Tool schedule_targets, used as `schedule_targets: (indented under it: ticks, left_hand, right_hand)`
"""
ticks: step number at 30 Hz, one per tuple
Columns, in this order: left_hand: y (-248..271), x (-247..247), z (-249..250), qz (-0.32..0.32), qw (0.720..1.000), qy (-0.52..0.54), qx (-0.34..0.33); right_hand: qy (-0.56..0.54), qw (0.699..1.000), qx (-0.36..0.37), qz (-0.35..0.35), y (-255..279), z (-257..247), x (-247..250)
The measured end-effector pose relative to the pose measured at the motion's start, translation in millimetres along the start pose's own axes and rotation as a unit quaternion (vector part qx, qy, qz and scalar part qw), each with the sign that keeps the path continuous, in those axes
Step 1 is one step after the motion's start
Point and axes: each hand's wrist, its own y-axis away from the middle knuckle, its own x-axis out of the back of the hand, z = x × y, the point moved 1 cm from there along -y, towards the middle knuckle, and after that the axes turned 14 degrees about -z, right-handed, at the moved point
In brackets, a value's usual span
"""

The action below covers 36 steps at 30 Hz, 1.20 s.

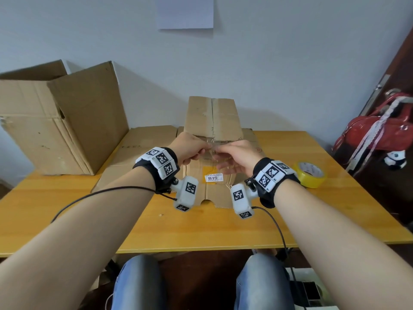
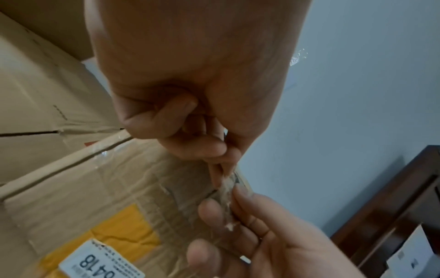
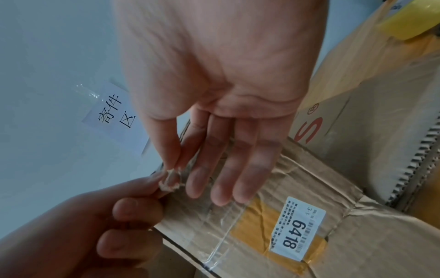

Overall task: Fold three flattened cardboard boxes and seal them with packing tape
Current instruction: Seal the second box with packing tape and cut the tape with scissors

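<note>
A flattened cardboard box [image 1: 216, 191] with a white "6418" label [image 1: 214, 177] lies on the table, its far flaps [image 1: 213, 115] standing up. Both hands hover just above it, sharing a strip of clear tape [image 3: 226, 231]. My left hand [image 1: 206, 149] pinches the strip's crumpled end [image 2: 226, 193] between thumb and fingertips, its other fingers curled. My right hand [image 1: 218, 150] pinches the same end [image 3: 170, 181] with thumb and forefinger; its other fingers [image 3: 219, 178] lie straight behind the tape. A roll of yellow packing tape [image 1: 310, 174] rests on the table right of my right wrist.
A large opened cardboard box [image 1: 55, 121] stands at the back left. Another flattened box [image 1: 143, 148] lies beside it under the labelled one. A red bag [image 1: 380, 128] hangs at the right by a dark door. The yellow table's front edge [image 1: 201, 248] is near my knees.
</note>
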Motion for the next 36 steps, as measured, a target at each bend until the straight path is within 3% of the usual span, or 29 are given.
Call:
schedule_targets:
  ticks: [7, 16, 30, 36]
  left_hand:
    - [-0.4, 3.6, -3.5, 0.009, 0.991, -0.127, -0.043]
    - [3.0, 7.1, -4.4, 0.001, 0.979, -0.195, -0.053]
    - [-0.3, -0.5, -10.6, 0.094, 0.978, -0.184, -0.005]
    - [0.9, -8.7, -8.7, 0.117, 0.977, -0.179, -0.009]
  right_hand:
    - [0.071, 0.997, -0.013, 0.017, -2.7, -4.3, -0.8]
    - [0.130, 0.990, -0.032, 0.054, -4.5, -5.8, -4.8]
    - [0.178, 0.980, -0.048, 0.078, -6.5, -8.2, -9.6]
    - [0.234, 0.962, -0.131, 0.051, 1.4, -21.6, 3.6]
